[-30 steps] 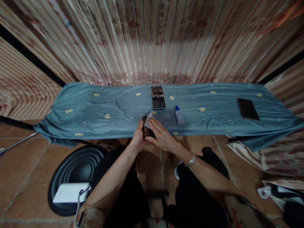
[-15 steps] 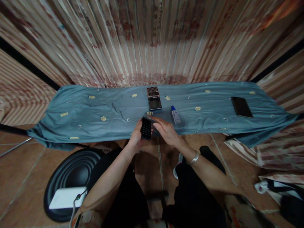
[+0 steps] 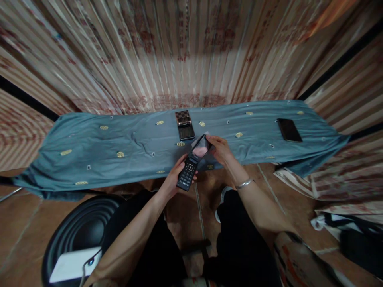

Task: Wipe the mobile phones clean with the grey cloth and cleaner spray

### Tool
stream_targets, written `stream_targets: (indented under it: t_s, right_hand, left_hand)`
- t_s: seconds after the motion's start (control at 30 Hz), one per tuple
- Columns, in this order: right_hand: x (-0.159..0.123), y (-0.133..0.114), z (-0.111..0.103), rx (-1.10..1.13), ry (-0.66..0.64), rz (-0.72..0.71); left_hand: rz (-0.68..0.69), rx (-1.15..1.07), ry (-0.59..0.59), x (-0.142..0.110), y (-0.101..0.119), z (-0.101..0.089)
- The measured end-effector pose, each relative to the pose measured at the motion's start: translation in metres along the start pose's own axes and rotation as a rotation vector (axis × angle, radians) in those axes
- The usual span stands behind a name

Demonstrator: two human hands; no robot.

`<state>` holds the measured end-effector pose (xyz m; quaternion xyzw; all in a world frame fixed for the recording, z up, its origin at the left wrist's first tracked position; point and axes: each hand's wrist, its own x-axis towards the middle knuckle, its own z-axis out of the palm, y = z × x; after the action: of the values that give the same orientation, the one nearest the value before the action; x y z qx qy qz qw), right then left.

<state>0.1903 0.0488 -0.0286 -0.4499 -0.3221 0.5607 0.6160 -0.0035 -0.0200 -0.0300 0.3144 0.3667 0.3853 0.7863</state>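
I have two hands at work on one black flip phone [image 3: 188, 172], unfolded, nearer to me than the chequered flip phone [image 3: 184, 125] and a little to its right. My left hand [image 3: 173, 174] wraps the keypad half. My right hand [image 3: 219, 148] pinches the far right corner of the screen half, thumb and fingers close together. The phone's long axis slants away from me and rightward: keypad end toward my body, screen end outward, keys and screen facing up. One pale, thin cloth or tissue [image 3: 196, 140] shows past the screen's edge, between it and the chequered phone. One silvery bracelet [image 3: 244, 183] circles my right wrist. That chequered phone, also unfolded, makes two flip phones in all; it lies on one blue tablecloth [image 3: 125, 171] with yellow prints. Well to its right is one dark flat rectangular thing [image 3: 289, 130]. Far to its left and nearer to me, one white box [image 3: 73, 264] with a cable sits on one black ringed round seat [image 3: 86, 229].
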Motion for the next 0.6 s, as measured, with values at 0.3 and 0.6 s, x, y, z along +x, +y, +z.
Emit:
stream_targets:
  t_s: [0.3, 0.6]
  right_hand:
    - [0.012, 0.009, -0.007, -0.19, 0.066, -0.145]
    - [-0.016, 0.018, 0.002, -1.095, -0.21, -0.745]
  left_hand:
    - [-0.064, -0.043, -0.037, -0.005, -0.002, 0.004]
    - [-0.041, -0.11, 0.018, -0.004, 0.0, 0.002]
